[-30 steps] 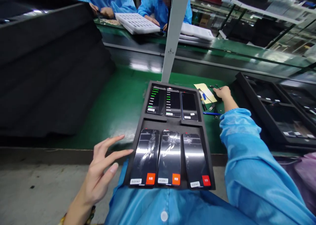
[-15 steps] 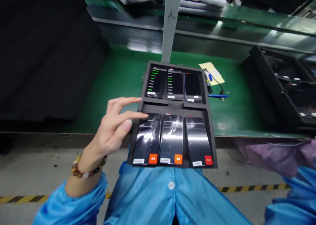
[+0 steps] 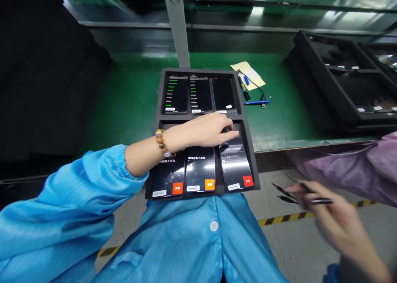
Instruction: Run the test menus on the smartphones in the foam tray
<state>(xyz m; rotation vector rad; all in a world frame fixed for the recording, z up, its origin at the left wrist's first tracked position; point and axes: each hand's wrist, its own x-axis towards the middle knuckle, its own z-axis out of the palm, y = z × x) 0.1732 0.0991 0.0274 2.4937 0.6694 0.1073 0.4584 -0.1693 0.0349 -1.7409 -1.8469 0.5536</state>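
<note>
Crossing rightward since earlier, my bare left hand (image 3: 211, 130) is curling over the glossy black phone (image 3: 237, 165), right of centre, maybe for steadying; its grip I cannot tell. Lower right, my blurred right hand (image 3: 338, 217) is gripping thin black cord-like pieces (image 3: 322, 200).

Phones (image 3: 201, 171) in tray (image 3: 248, 142); pen (image 3: 257, 103) right; cable (image 3: 253, 83) apparently partly on paper (image 3: 244, 68).

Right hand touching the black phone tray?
Apart. The head view shows grey floor between the right hand and the tray.

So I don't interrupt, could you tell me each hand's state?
Left hand: fingers bent over the lower right phone; grip unclear.
Right hand: closed on thin dark items.
</note>
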